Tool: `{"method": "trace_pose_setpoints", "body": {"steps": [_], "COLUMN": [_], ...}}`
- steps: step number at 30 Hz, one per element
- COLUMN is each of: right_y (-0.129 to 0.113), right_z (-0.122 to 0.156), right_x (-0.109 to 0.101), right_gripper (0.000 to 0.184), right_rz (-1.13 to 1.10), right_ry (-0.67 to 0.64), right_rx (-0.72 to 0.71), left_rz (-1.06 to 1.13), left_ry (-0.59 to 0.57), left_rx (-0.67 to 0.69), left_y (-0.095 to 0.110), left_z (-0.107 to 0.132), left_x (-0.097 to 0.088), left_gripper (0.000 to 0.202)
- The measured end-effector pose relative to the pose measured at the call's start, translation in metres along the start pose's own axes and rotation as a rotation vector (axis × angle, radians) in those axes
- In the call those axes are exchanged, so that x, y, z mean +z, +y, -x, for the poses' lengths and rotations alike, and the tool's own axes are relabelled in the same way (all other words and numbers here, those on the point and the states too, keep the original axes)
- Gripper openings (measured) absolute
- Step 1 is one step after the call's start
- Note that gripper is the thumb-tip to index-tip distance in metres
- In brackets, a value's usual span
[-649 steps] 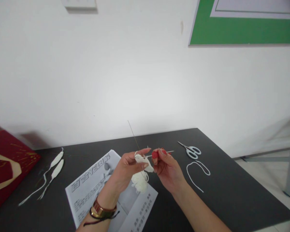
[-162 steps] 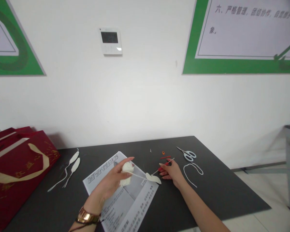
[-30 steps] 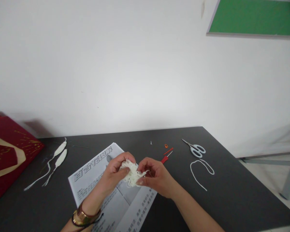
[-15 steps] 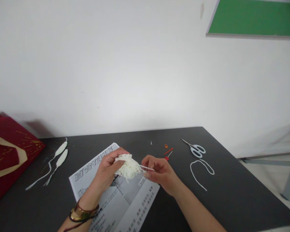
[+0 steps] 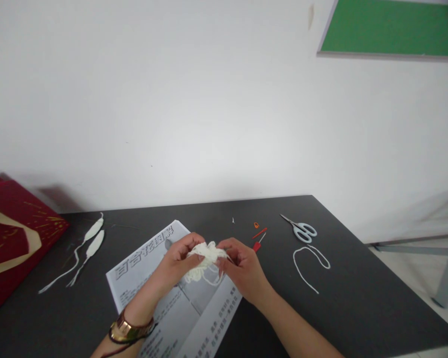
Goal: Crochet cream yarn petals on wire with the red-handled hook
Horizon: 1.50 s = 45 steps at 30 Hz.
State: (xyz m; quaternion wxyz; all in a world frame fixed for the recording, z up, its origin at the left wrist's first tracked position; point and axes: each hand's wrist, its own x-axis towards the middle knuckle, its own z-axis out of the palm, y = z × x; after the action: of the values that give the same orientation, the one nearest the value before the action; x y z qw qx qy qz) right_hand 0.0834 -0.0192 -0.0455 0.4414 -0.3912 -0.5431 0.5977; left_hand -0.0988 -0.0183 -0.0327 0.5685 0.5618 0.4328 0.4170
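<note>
A loose bundle of cream yarn (image 5: 208, 254) is held up over the printed sheets, between both hands. My left hand (image 5: 179, 259) is closed on its left side, the thumb lying across the front. My right hand (image 5: 239, 263) pinches the right side of the same yarn with thumb and fingers. Some loops hang below the fingertips. The printed sheets (image 5: 160, 318) lie under the hands, with large outlined characters and a grey picture on them.
Blue-handled scissors (image 5: 303, 231) and a loose piece of white yarn (image 5: 296, 263) lie to the right. Nearer the middle are a red-handled tool (image 5: 257, 245), a red stick (image 5: 260, 232) and an orange stitch marker (image 5: 256, 225). Two white crocheted pieces (image 5: 95, 243) and a red bag (image 5: 18, 238) are at left.
My right hand has moved left from the pulled strands onto the bundle. My left hand and the yarn have shifted slightly right, and the hands are now close together.
</note>
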Motion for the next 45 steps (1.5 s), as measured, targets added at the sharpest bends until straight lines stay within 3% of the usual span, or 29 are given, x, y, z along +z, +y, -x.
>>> {"method": "trace_pose_setpoints", "body": {"steps": [4,7,9,20,24,30,35,39,43,45], "right_y": [-0.002,-0.003,-0.005,-0.005,-0.008,-0.018,-0.014,-0.007,-0.001,-0.001], "right_z": [0.001,0.003,0.004,0.005,0.005,0.008,0.005,0.005,0.004,0.002], "right_x": [-0.004,-0.006,-0.006,-0.001,-0.001,-0.01,-0.013,-0.005,0.002,0.001], "right_gripper": [0.02,0.031,0.028,0.012,0.008,0.016,0.019,0.05,0.02,0.019], "right_rz": [0.042,0.128,0.195,0.204,0.27,0.092,-0.023,0.078,0.19,0.176], "right_ry": [0.017,-0.044,-0.114,-0.142,-0.165,-0.297,-0.254,-0.199,-0.161,-0.155], "right_rx": [-0.083,-0.186,-0.223,-0.161,-0.193,-0.137,-0.185,-0.12,-0.078,-0.028], "left_rz": [0.065,0.048,0.026,-0.027,0.072,0.183,0.187,0.168,0.211,0.299], "left_ry": [0.059,0.008,-0.024,-0.032,0.05,0.225,0.169,0.225,0.3,0.382], "left_rx": [-0.01,-0.038,-0.041,-0.045,-0.094,-0.125,-0.136,-0.076,-0.055,-0.056], "left_y": [-0.001,-0.004,-0.006,-0.01,-0.013,-0.01,-0.008,-0.011,-0.01,-0.007], "left_z": [0.002,0.002,0.002,-0.001,-0.003,-0.004,-0.004,-0.003,-0.001,-0.001], "left_x": [-0.006,-0.005,-0.004,0.001,0.002,-0.005,-0.001,0.01,0.016,0.013], "left_gripper": [0.02,0.013,0.014,0.018,0.018,0.019,0.023,0.022,0.019,0.016]}}
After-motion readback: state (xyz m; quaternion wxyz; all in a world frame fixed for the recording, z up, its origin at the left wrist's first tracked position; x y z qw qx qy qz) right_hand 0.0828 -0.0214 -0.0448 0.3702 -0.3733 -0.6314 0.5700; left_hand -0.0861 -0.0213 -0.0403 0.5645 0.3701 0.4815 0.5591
